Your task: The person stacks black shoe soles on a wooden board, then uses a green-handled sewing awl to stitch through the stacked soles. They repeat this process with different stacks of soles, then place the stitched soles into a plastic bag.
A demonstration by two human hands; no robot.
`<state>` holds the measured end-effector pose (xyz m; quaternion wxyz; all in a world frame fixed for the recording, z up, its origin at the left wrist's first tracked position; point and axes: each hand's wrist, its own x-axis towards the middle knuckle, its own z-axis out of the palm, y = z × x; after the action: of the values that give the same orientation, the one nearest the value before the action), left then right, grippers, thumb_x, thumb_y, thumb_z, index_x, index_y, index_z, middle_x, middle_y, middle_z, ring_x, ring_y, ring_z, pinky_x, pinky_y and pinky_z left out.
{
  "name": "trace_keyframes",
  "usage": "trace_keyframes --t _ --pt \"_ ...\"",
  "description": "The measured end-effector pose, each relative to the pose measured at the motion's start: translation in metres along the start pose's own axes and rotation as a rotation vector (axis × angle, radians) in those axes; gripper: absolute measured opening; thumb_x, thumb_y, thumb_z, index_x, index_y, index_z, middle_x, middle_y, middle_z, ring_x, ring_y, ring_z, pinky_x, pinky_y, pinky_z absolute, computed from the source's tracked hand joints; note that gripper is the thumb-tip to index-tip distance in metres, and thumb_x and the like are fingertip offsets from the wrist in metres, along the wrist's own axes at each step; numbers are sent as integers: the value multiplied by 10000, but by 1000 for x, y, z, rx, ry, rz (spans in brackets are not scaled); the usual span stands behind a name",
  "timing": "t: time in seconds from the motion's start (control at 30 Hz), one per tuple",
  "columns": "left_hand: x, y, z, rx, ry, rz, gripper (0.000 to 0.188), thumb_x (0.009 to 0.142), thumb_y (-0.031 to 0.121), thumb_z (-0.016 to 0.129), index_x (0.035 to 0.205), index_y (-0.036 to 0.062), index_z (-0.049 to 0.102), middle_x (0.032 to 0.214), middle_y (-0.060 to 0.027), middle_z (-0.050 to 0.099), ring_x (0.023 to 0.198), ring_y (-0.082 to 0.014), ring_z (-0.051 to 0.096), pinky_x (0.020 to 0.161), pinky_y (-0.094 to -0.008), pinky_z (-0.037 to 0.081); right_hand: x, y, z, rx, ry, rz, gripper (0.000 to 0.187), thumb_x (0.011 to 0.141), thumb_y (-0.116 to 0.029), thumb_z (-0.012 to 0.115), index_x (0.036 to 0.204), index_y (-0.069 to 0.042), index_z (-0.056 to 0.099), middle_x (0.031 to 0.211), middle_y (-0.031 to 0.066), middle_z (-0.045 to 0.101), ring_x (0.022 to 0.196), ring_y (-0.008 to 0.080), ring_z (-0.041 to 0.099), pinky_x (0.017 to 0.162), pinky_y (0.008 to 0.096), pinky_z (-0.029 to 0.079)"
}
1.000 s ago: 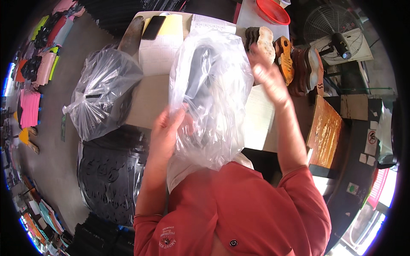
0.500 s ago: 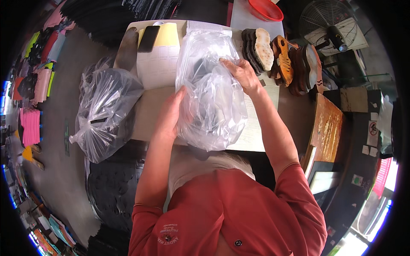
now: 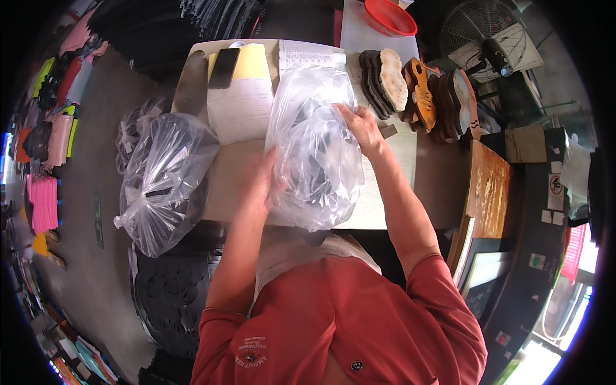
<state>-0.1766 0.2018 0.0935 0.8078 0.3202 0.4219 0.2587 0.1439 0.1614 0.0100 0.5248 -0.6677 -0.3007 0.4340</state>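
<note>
A large clear plastic bag (image 3: 316,154) lies on the table in front of me, crumpled, with dark contents showing faintly through it. My right hand (image 3: 360,125) pinches the film at the bag's upper right side. Against its left edge is my left hand (image 3: 262,183), smeared by motion, so its grip cannot be made out. A second clear bag (image 3: 168,183), gathered to a knot at its lower left end, rests at the table's left side with dark contents.
Papers (image 3: 239,109) and a black phone (image 3: 224,68) lie at the table's back left. Stacks of sole-shaped pieces (image 3: 393,80) stand at the back right, near a red basin (image 3: 390,18) and a fan (image 3: 484,42). A worn wooden board (image 3: 491,192) leans at the right.
The bag has been drawn slightly toward me and its film has shifted. My right hand has come a little nearer; my left hand is now blurred along the bag's side.
</note>
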Motion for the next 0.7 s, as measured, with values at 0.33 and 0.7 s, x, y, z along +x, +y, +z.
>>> trace_keyframes --t 0.33,0.7 --pt "47 -9 -6 343 138 -87 485 1039 417 694 1304 10 698 1010 -54 729 810 -163 690 660 -352 557 48 89 -18 -474 -4 -305 321 906 -82 705 1203 41 702 1083 144 737 933 286 726 822 403 583" --pt "-33 -28 -43 -166 -85 -169 295 1022 145 708 1278 3 678 1171 -96 727 1008 -215 708 916 -401 586 -134 86 -19 198 -285 -403 301 950 -135 725 1182 54 695 1125 141 767 975 268 758 855 392 612"
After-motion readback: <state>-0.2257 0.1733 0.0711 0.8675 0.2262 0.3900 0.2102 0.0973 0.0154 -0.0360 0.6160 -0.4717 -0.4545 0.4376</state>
